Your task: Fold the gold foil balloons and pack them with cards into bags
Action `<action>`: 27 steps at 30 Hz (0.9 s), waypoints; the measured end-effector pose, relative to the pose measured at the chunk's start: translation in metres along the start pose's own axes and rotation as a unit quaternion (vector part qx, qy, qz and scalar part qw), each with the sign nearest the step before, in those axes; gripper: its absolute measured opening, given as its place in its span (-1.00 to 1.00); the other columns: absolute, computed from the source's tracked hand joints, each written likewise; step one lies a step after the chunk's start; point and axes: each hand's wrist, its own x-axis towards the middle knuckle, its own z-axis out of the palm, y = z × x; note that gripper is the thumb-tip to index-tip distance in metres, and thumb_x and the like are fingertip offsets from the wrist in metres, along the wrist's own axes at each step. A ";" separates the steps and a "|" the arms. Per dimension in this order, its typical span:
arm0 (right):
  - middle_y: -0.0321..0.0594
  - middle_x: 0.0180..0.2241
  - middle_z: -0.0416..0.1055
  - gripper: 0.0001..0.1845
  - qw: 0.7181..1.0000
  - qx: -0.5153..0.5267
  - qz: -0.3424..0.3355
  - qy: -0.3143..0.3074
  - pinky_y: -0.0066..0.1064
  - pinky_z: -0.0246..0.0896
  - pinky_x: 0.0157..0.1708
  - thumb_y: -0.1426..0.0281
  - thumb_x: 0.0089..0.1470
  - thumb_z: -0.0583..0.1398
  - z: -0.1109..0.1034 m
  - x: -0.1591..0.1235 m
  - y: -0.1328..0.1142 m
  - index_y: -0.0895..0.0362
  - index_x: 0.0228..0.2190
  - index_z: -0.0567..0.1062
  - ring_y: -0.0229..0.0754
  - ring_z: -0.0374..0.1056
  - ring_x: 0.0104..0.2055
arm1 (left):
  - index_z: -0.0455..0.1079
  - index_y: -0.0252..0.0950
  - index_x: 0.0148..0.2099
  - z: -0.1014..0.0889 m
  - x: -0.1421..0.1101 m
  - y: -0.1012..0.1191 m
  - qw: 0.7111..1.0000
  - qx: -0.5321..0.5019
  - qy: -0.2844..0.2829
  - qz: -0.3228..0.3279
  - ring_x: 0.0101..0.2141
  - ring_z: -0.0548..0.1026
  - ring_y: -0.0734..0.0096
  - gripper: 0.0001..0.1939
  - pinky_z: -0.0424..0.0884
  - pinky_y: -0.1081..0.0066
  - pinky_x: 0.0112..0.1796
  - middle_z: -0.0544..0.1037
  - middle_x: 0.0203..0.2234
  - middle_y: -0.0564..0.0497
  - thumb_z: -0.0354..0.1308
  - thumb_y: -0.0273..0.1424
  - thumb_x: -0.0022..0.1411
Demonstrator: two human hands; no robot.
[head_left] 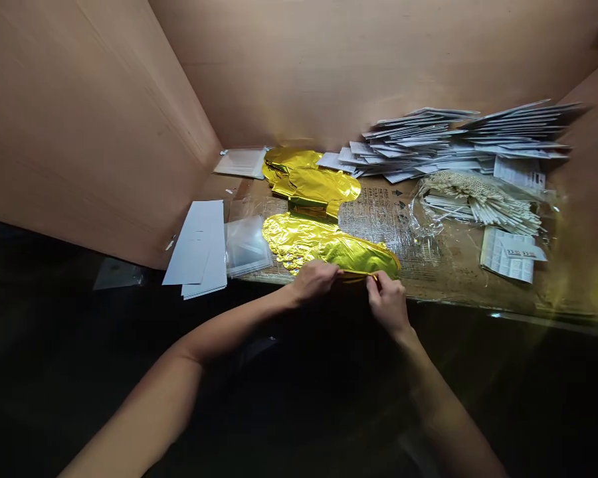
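"So, what have the hands got?"

"A gold foil balloon (329,249), held by its near edge. The left hand (313,280) pinches the rim from above, and the right hand (387,302) grasps the same edge just beside it, its fingers closed on the foil."

"Where does the balloon lie?"

"Mostly flat on a cardboard sheet (458,285), at the near edge, with its scalloped end towards the left."

"What's next to it?"

"A second gold foil balloon (309,182) touches it on the far side. Just to the left lie clear plastic bags (246,245), and beyond them white card strips (197,242) stick out past the sheet's left edge."

"And off to the right?"

"A bundle of white paper sticks (478,206) sits in clear wrap, with printed leaflets (511,255) lying nearer to the right. A big fanned pile of white sheets (458,136) runs along the far side, and cardboard walls (94,133) rise behind everything on the left and far sides."
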 end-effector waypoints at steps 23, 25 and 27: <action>0.06 0.03 0.63 -0.66 0.973 -0.076 -0.142 -0.169 -0.11 0.26 0.04 0.44 0.31 0.13 -0.036 0.002 0.013 0.12 0.04 0.60 0.13 0.52 0.06 | 0.54 -0.27 0.04 -0.024 0.042 -0.002 0.973 -0.028 -0.099 0.207 -0.14 0.57 0.20 -0.75 0.37 0.29 -0.15 0.66 -0.14 -0.11 0.06 -0.35 0.49; -0.04 -0.20 0.67 -0.72 0.980 0.015 -0.022 -0.196 -0.20 0.29 -0.13 0.38 0.26 0.15 -0.037 0.032 0.023 0.11 -0.15 0.66 0.06 0.53 -0.16 | 0.56 -0.25 -0.06 -0.034 0.069 -0.008 0.981 -0.081 -0.126 0.124 -0.29 0.56 0.27 -0.79 0.36 0.35 -0.26 0.64 -0.29 -0.05 0.11 -0.34 0.47; -0.15 -0.38 0.62 -0.74 0.964 0.114 0.085 -0.227 -0.28 0.26 -0.28 0.25 0.18 0.21 -0.040 0.065 0.036 0.12 -0.32 0.67 -0.02 0.46 -0.32 | 0.56 -0.25 -0.08 -0.043 0.089 -0.011 0.988 -0.133 -0.072 0.035 -0.29 0.57 0.28 -0.83 0.38 0.38 -0.26 0.63 -0.31 -0.04 0.17 -0.33 0.44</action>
